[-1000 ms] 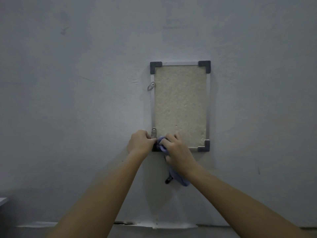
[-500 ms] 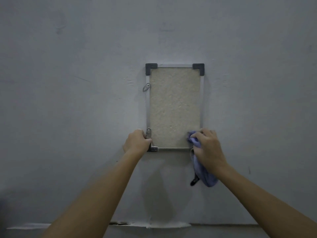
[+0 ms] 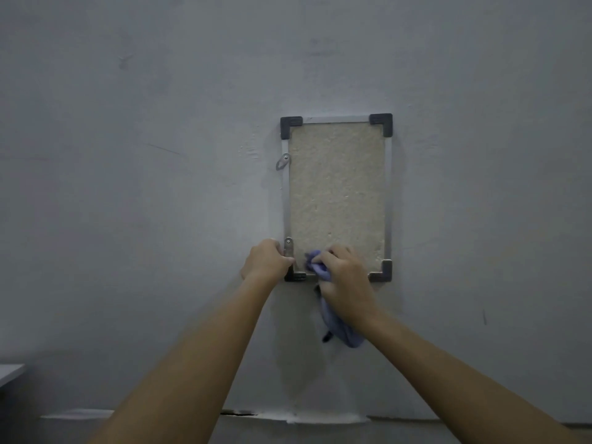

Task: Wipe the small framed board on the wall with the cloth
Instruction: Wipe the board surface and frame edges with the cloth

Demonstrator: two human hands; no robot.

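Observation:
A small board (image 3: 336, 187) with a rough beige face, a thin metal frame and dark corner caps hangs upright on the grey wall. My left hand (image 3: 266, 259) grips the frame's left edge just above the bottom left corner. My right hand (image 3: 344, 277) is closed on a bunched blue cloth (image 3: 315, 267) and presses it against the board's lower edge, left of centre. The rest of the cloth (image 3: 342, 331) hangs down below my right wrist.
Two metal hanging tabs sit on the frame's left side, one high (image 3: 283, 161) and one low (image 3: 288, 246). The wall's base shows chipped white paint and a dark crack (image 3: 238, 412). A pale surface corner (image 3: 11, 371) juts in at the lower left.
My right hand has swept the cloth along the board's bottom edge, out to the right corner and back to the left part. My left hand has kept its hold on the frame.

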